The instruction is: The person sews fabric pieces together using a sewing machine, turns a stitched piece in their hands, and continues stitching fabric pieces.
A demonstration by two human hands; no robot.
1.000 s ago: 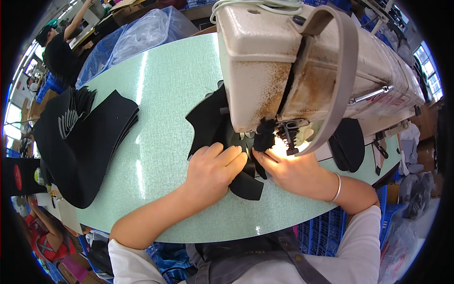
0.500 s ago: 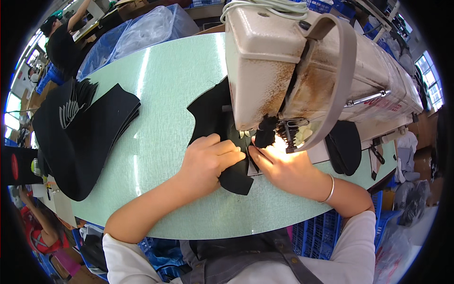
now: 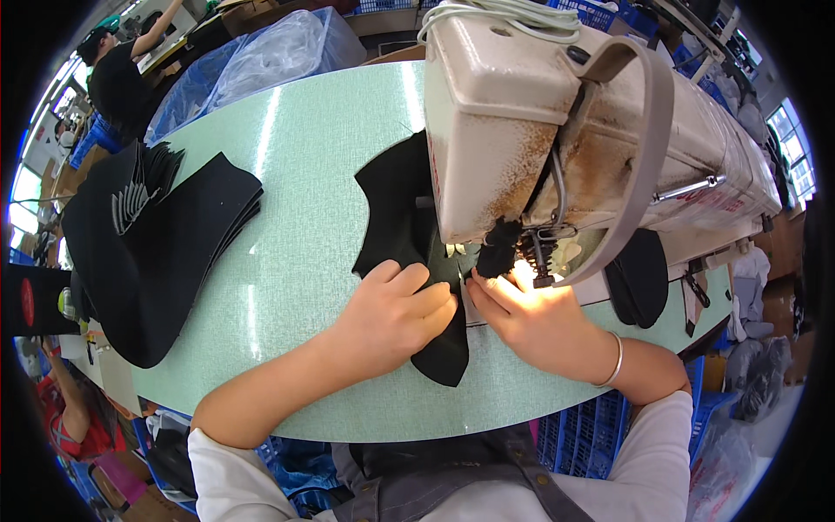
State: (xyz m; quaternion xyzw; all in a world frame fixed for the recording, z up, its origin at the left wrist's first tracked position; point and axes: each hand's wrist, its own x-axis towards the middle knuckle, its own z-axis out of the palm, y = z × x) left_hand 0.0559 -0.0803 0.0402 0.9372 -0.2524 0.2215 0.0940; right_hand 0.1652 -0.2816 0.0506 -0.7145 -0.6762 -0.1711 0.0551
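Black cloth (image 3: 391,213) could skew under the sewing machine (image 3: 487,157) if tugged unevenly. The left hand (image 3: 396,311) curls over it, apart from the right hand (image 3: 541,317); either's grip I can't tell.

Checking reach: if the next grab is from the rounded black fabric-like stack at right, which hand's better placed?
Right, probably: the bare right hand is nearer the stack. The bare left hand is farther, on the curved black fabric-like workpiece, the right hand between.
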